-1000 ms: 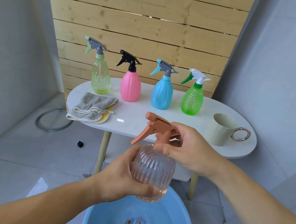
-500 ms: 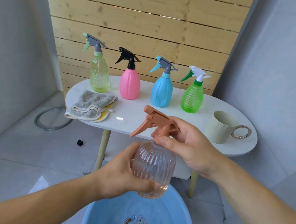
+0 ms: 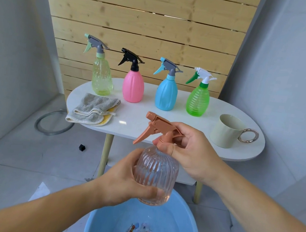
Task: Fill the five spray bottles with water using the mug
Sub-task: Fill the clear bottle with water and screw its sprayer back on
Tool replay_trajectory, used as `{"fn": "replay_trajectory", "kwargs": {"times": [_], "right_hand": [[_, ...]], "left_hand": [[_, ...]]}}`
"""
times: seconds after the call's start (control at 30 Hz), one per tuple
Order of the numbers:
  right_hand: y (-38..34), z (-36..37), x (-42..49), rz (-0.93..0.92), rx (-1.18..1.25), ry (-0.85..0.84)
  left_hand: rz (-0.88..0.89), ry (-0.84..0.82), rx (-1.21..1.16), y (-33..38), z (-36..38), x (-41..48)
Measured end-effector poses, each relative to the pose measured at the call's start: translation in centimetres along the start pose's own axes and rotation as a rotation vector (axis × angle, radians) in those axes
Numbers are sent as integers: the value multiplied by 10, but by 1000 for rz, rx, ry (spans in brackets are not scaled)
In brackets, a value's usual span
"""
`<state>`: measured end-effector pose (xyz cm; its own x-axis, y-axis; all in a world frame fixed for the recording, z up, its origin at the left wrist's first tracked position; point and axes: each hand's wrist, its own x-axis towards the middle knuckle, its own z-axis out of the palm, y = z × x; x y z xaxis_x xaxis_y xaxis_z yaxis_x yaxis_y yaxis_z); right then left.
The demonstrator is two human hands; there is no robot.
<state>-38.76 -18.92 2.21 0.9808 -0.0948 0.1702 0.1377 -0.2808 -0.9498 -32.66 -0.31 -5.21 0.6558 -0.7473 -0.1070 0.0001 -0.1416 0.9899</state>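
Observation:
I hold a clear ribbed spray bottle (image 3: 156,174) upright above a blue basin (image 3: 188,230) of water. My left hand (image 3: 124,183) grips its body. My right hand (image 3: 192,153) pinches the collar of its orange trigger head (image 3: 158,126). On the white oval table (image 3: 186,128) stand a yellow-green bottle (image 3: 102,78), a pink bottle (image 3: 133,87), a blue bottle (image 3: 166,94) and a green bottle (image 3: 198,100), all with their heads on. A cream mug (image 3: 225,131) with a metal ring handle sits at the table's right end.
A folded grey and yellow cloth (image 3: 93,110) lies on the table's left end. A wooden slat panel (image 3: 142,24) stands behind the table. On the tiled floor to the left lie a metal ring (image 3: 53,124) and a small black cube (image 3: 82,147).
My right hand's fingers have shifted on the trigger head's collar, and the orange head has turned slightly. The bottle stays over the basin in my left hand.

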Motion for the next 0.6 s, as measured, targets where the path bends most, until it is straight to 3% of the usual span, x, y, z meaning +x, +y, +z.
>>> {"fn": "replay_trajectory", "kwargs": {"times": [0.2, 0.6], "right_hand": [[-8, -12, -6, 80, 159, -180], [11, -2, -13, 84, 257, -17]], "left_hand": [[-5, -69, -46, 6, -2, -2], [8, -9, 31, 3, 6, -5]]}}
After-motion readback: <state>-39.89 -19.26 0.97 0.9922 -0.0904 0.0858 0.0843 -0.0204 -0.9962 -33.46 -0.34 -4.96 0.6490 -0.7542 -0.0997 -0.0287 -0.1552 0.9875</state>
